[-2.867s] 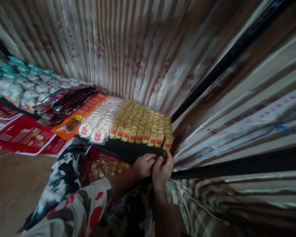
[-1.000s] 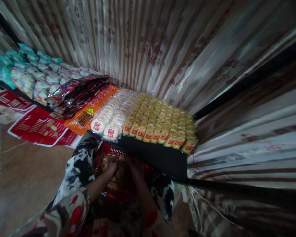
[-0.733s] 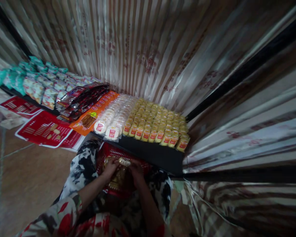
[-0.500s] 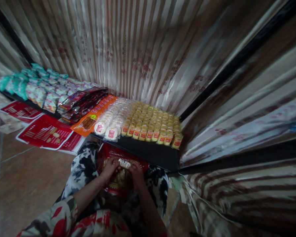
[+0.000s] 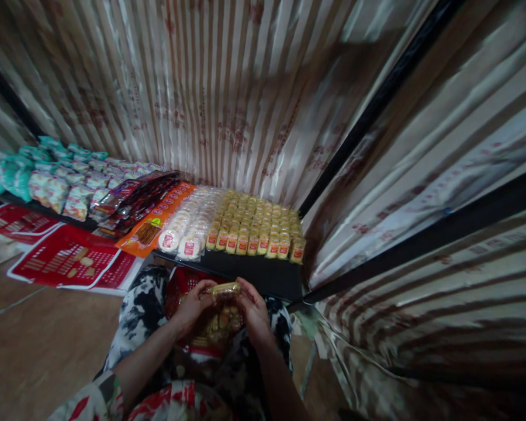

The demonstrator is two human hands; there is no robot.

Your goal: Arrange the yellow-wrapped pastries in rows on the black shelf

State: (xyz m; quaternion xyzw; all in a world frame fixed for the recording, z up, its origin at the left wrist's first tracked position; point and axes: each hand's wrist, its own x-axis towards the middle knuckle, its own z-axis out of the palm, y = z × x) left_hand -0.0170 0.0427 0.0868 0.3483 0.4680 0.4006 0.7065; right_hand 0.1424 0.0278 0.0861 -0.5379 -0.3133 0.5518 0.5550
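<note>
Between my two hands is a small clear-wrapped snack pack (image 5: 226, 289), golden yellow, held roughly level. My left hand (image 5: 197, 303) grips its left end, and my right hand (image 5: 253, 305) pinches its right end. Just below them a red plastic basket (image 5: 175, 286) sits between my knees, with more golden wrapped packs (image 5: 221, 327) inside; my hands and forearms hide part of it. Beyond the basket, rows of similar yellow packs with red labels (image 5: 249, 234) stand on a black shelf (image 5: 263, 275).
Left of the yellow packs lie round white wrapped snacks (image 5: 188, 245), an orange packet (image 5: 140, 237), dark red packets (image 5: 131, 202) and teal-and-white bags (image 5: 48, 181). Red printed sheets (image 5: 74, 260) hang at the shelf's front. Striped curtains (image 5: 210, 88) and black poles (image 5: 377, 111) surround the shelf.
Both hands have lifted the snack pack a little toward the shelf's edge and turned it, so its golden side shows instead of a shiny whitish one. The camera view has shifted slightly.
</note>
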